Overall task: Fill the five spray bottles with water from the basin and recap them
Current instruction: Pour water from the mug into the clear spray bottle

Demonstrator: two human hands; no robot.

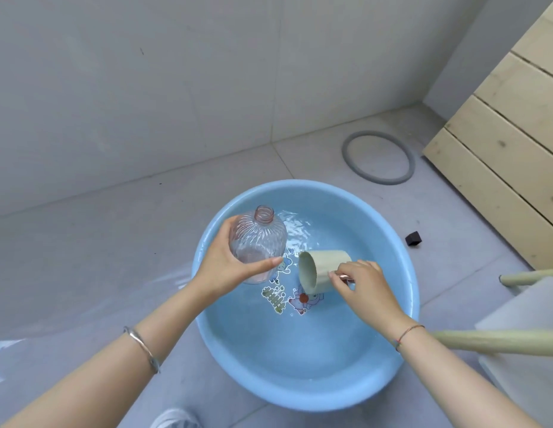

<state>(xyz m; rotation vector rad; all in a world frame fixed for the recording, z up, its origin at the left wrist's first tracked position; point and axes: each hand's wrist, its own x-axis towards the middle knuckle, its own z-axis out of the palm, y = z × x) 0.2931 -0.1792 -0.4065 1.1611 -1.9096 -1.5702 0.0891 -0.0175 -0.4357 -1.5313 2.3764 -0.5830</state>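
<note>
Head cam: L hand (221,264) wraps fingers + thumb round clear uncapped bottle (257,242), held tilted over blue basin (405,251) w/ water. R hand (366,287) pinches pale green cup (323,271) by what looks like a metal handle, cup on its side, mouth toward bottle, just beside it.

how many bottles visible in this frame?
1. A clear uncapped bottle, gripped by the left hand above the left side of the blue basin. The other four are not in view and may be out of frame.
</note>
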